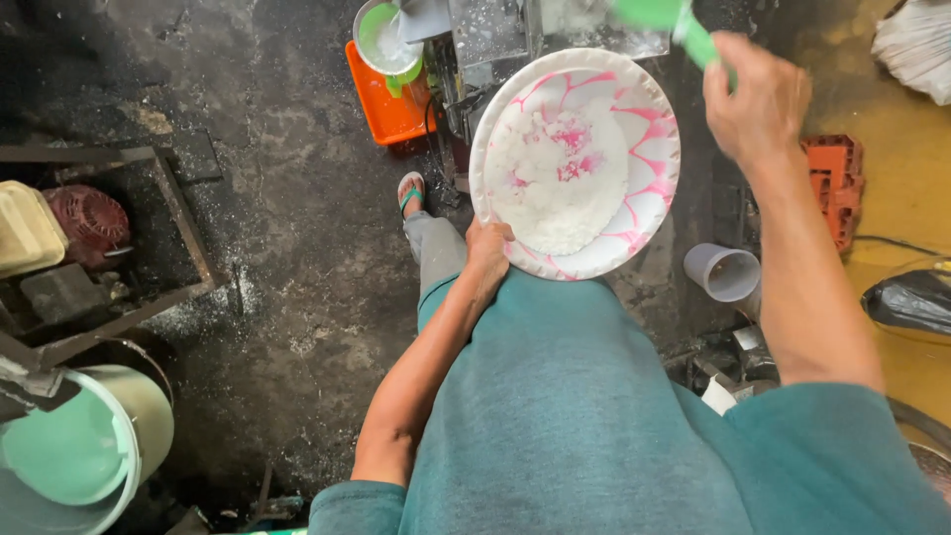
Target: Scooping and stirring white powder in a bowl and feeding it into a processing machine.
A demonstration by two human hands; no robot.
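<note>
Gripping the bowl (649,129) rim, left hand (487,248); right hand (755,99) clasps green handle (684,30) angled up-left.

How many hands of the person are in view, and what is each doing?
2. The left hand grips the near rim of the pink-and-white bowl; the right hand is raised beyond the bowl, holding a green handle.

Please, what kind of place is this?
Probably a small, rough food-grinding workshop: a metal machine above a bowl of white shreds, a stained concrete floor, and buckets nearby.
</note>
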